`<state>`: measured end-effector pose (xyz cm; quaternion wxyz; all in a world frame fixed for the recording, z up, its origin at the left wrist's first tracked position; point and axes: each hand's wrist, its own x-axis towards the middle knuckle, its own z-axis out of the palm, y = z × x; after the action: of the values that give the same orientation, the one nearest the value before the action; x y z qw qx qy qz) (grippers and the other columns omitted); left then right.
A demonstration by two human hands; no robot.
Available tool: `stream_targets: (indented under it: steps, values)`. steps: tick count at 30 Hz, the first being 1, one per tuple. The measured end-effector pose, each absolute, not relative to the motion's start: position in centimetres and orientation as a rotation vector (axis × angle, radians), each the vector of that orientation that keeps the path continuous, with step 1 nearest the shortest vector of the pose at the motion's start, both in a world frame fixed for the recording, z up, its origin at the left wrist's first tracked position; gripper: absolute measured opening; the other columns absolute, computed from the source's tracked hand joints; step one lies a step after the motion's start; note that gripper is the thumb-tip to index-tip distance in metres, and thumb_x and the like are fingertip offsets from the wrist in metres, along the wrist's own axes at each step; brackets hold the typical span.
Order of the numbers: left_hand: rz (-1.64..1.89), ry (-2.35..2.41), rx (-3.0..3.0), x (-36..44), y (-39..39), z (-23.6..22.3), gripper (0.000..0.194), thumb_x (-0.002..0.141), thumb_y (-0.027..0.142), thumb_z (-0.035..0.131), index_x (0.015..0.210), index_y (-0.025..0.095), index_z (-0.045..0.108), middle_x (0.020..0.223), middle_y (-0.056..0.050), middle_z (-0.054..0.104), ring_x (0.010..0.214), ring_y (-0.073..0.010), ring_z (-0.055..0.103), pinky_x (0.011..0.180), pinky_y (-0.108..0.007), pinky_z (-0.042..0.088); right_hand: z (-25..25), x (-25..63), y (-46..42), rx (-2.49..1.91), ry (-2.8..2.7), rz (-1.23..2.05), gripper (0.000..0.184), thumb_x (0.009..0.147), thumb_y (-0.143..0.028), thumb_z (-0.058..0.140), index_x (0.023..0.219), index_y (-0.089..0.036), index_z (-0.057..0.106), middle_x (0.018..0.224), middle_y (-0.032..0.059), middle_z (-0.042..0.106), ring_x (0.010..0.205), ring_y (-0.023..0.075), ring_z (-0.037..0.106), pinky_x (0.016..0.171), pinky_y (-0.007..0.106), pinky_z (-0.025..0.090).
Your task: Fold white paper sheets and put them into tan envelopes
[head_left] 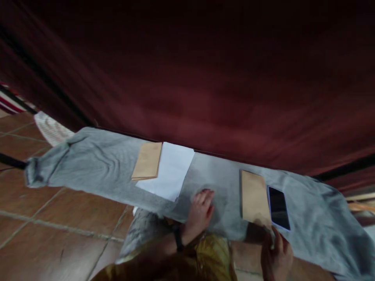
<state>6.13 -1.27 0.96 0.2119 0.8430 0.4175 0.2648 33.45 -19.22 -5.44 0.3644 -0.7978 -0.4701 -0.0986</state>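
My left hand (201, 208) rests on the grey cloth (221, 171) with its fingers loosely bent and the thumb a little apart; nothing shows in it. At the near right corner of a flat brown paper piece (255, 195), my right hand (277, 251) is closed, fingers pinched. A small pale thing shows between those fingers, too blurred to name. Whether they also grip the paper's corner I cannot tell. Just right of the brown paper lies a phone (279, 207) with a dark screen. Further left, white paper sheets (175, 166) lie partly under a small brown paper stack (148, 160).
The cloth covers a narrow bench-like surface, wrinkled at both ends. Behind it rises a dark red fabric wall (190, 97). A dark bar (11, 160) meets the left end. Below is a brown tiled floor (73, 222). My knees are under the near edge.
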Motion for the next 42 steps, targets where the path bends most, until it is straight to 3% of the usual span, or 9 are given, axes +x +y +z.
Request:
stream_targets:
  steps: [4, 7, 12, 18, 24, 27, 32, 38, 42]
  values:
    - [0.687, 1.836, 2.457, -3.5, -0.2, -0.3, 0.063, 0.100, 0.042, 0.046, 0.154, 0.014, 0.035, 0.160, -0.020, 0.035, 0.150, -0.0366, 0.028, 0.117, -0.061, 0.029, -5.1, 27.2, -14.9, -1.878, -1.470, -0.137, 0.046, 0.101, -0.045, 0.040, 0.139, -0.022, 0.052, 0.132, 0.0169, 0.056, 0.119, 0.0341, 0.055, 0.094, 0.052, 0.048]
    - [0.509, 1.976, 2.485, -6.9, 0.4, -1.6, 0.067, 0.098, 0.052, 0.044, 0.151, 0.011, 0.042, 0.156, -0.022, 0.041, 0.147, -0.0383, 0.034, 0.116, -0.064, 0.028, -4.5, 21.5, -11.0, -1.827, -1.663, -0.077, 0.041, 0.103, -0.035, 0.036, 0.139, -0.023, 0.052, 0.138, 0.0146, 0.055, 0.124, 0.0294, 0.054, 0.097, 0.047, 0.047]
    - [0.365, 1.969, 2.487, -7.3, 0.8, -1.7, 0.048, 0.100, 0.041, 0.044, 0.138, 0.015, 0.057, 0.148, -0.018, 0.053, 0.140, -0.0356, 0.045, 0.114, -0.061, 0.033, -4.0, 17.3, -8.5, -1.879, -1.849, -0.110, 0.045, 0.100, -0.024, 0.034, 0.142, -0.022, 0.050, 0.140, 0.0122, 0.057, 0.125, 0.0279, 0.052, 0.108, 0.051, 0.035]
    - [0.402, 1.913, 2.520, -7.3, 1.1, -1.6, 0.030, 0.098, 0.025, 0.045, 0.121, 0.017, 0.063, 0.135, -0.015, 0.064, 0.132, -0.0322, 0.054, 0.115, -0.060, 0.034, -3.5, 17.2, -8.9, -1.943, -1.837, -0.088, 0.046, 0.100, -0.026, 0.032, 0.141, -0.022, 0.052, 0.140, 0.0123, 0.058, 0.126, 0.0291, 0.052, 0.109, 0.051, 0.032]
    - [0.450, 1.699, 2.591, -8.1, 0.7, -1.0, 0.032, 0.096, 0.011, 0.041, 0.117, 0.021, 0.064, 0.132, -0.009, 0.067, 0.130, -0.0256, 0.057, 0.115, -0.049, 0.039, -3.5, 16.9, -8.8, -1.960, -1.816, -0.065, 0.046, 0.099, -0.025, 0.034, 0.141, -0.021, 0.053, 0.139, 0.0123, 0.059, 0.126, 0.0285, 0.052, 0.110, 0.051, 0.032]
    - [0.598, 1.682, 2.534, -7.6, 0.6, 0.7, 0.031, 0.100, 0.015, 0.038, 0.117, 0.020, 0.064, 0.131, -0.008, 0.067, 0.126, -0.0229, 0.059, 0.116, -0.048, 0.038, -3.6, 17.2, -8.8, -1.971, -1.756, -0.005, 0.045, 0.100, -0.029, 0.034, 0.138, -0.024, 0.056, 0.138, 0.0108, 0.060, 0.124, 0.0283, 0.054, 0.109, 0.052, 0.034]
    - [0.701, 1.395, 2.678, -4.2, -0.7, 2.4, 0.030, 0.100, 0.015, 0.041, 0.120, 0.018, 0.064, 0.140, -0.010, 0.061, 0.133, -0.0217, 0.053, 0.122, -0.048, 0.030, -3.3, 17.6, -7.4, -1.800, -1.440, 0.363, 0.046, 0.099, -0.046, 0.036, 0.129, -0.022, 0.062, 0.132, 0.0119, 0.063, 0.124, 0.0270, 0.056, 0.108, 0.050, 0.041]
    - [0.633, 1.100, 2.764, 1.9, -3.9, 1.3, 0.037, 0.098, 0.016, 0.046, 0.134, 0.014, 0.058, 0.141, -0.012, 0.060, 0.133, -0.0236, 0.054, 0.119, -0.042, 0.035, -2.7, 17.7, -4.1, -1.687, -1.040, 0.710, 0.058, 0.083, -0.071, 0.052, 0.103, -0.019, 0.071, 0.103, 0.0108, 0.075, 0.096, 0.0265, 0.068, 0.087, 0.040, 0.056]
    - [0.623, 0.925, 2.713, 4.1, -5.3, 0.9, 0.031, 0.097, 0.023, 0.053, 0.126, 0.016, 0.062, 0.136, -0.011, 0.064, 0.128, -0.0243, 0.058, 0.114, -0.040, 0.041, -2.5, 19.1, -3.8, -1.723, -0.929, 0.762, 0.054, 0.071, -0.071, 0.063, 0.080, -0.018, 0.067, 0.072, 0.0050, 0.070, 0.066, 0.0218, 0.062, 0.066, 0.035, 0.054]
